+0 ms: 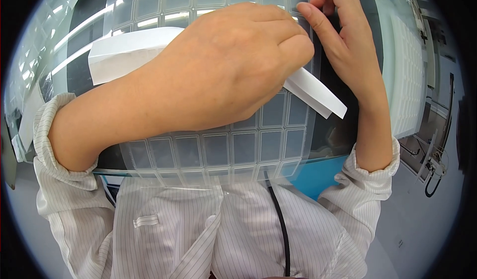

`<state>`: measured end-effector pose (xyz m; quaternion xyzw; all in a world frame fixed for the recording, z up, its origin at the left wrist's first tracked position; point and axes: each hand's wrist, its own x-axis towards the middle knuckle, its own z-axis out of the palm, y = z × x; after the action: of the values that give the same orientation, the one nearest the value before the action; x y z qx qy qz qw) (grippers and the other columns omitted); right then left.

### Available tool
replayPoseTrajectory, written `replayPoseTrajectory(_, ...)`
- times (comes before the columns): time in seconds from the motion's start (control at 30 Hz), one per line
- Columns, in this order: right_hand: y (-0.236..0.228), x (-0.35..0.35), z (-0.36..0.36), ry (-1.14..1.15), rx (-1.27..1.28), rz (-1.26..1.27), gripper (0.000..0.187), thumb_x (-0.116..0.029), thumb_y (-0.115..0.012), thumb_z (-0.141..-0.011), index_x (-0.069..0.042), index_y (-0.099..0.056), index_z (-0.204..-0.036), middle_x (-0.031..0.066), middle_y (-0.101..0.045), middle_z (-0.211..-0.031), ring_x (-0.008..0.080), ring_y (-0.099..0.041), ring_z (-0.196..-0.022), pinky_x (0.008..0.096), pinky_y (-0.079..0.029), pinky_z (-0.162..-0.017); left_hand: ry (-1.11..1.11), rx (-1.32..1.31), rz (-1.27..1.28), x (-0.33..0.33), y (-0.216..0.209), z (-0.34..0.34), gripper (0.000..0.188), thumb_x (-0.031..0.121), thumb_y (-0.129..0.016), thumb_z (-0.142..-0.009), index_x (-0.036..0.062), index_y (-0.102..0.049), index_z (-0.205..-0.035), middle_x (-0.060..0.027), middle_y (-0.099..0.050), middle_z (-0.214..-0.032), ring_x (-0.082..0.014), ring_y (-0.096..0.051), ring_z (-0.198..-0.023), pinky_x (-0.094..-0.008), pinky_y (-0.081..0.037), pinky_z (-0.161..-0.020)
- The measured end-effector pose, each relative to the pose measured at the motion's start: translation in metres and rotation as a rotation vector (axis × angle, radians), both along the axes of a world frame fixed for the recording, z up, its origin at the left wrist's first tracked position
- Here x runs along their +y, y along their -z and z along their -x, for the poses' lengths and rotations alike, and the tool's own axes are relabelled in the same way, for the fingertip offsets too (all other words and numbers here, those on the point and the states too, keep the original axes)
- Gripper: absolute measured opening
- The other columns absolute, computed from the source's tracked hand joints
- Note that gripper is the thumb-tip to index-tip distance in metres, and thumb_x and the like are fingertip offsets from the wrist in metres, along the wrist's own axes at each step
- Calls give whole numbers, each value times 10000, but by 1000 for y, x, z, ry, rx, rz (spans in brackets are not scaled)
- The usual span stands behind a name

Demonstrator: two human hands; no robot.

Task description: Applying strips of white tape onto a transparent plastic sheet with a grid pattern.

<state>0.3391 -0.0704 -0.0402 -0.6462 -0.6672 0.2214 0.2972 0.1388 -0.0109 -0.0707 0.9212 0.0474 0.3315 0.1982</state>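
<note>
My left hand [243, 60] reaches across the middle, its back up and its fingers curled closed. A folded white paper strip [318, 92] comes out beneath its fingers, and I take it to be gripped there. A wider piece of white paper [131, 43] shows on the other side of the wrist; whether both are one sheet is hidden. Underneath lies a clear plastic tray sheet [243, 147] with rows of square pockets. At its far right edge my right hand [343, 30] has its fingers bent and its thumb close to them; what they pinch, if anything, cannot be made out.
The tray sheet rests on a dark work surface [335, 135]. Stacked clear plastic sheets [35, 65] stand along the left. More translucent pocketed trays [405, 80] are at the right. A blue surface [313, 177] shows at the near edge, and metal equipment [436, 167] lies farther right.
</note>
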Motion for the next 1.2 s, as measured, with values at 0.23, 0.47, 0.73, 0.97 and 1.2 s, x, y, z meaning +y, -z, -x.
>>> replayPoseTrajectory(0.23,-21,-18,-15,-142,339,177,191,-96,-678,-948,22,-654,-1096,31,-661,-1018,104,-592,-944,250,-448,-872,-62,-12,85,5,-17,3,98,63,-662,-835,3,-590,-862,-152,-622,-821,-339,-629,-810,-429,-516,-736)
replayPoseTrajectory(0.47,-27,-24,-5,-136,138,42,143,20,-704,-881,28,-674,-1021,45,-675,-975,118,-598,-905,247,-464,-837,-137,179,184,9,-41,8,85,51,-660,-857,-8,-618,-902,-160,-599,-806,-333,-609,-766,-415,-507,-699)
replayPoseTrajectory(0.73,-25,-19,1,-220,-174,-233,124,69,-688,-849,37,-656,-965,76,-673,-1007,159,-618,-937,288,-478,-868,-171,13,135,6,-17,-6,97,81,-643,-862,-12,-626,-842,-173,-673,-820,-371,-667,-830,-466,-533,-726)
replayPoseTrajectory(0.97,-28,-9,-29,-153,239,-56,113,-12,-704,-862,22,-668,-964,89,-644,-1171,127,-570,-1014,277,-419,-933,-202,24,80,4,-19,-9,88,61,-651,-830,-23,-632,-850,-178,-682,-839,-374,-674,-841,-473,-544,-738)
replayPoseTrajectory(1.2,-27,-12,-13,-239,-57,-143,147,16,-720,-847,-8,-689,-988,66,-688,-1103,142,-607,-1002,260,-435,-883,-100,103,213,12,-35,-4,95,58,-640,-868,-30,-618,-897,-185,-629,-826,-353,-631,-804,-423,-521,-731)
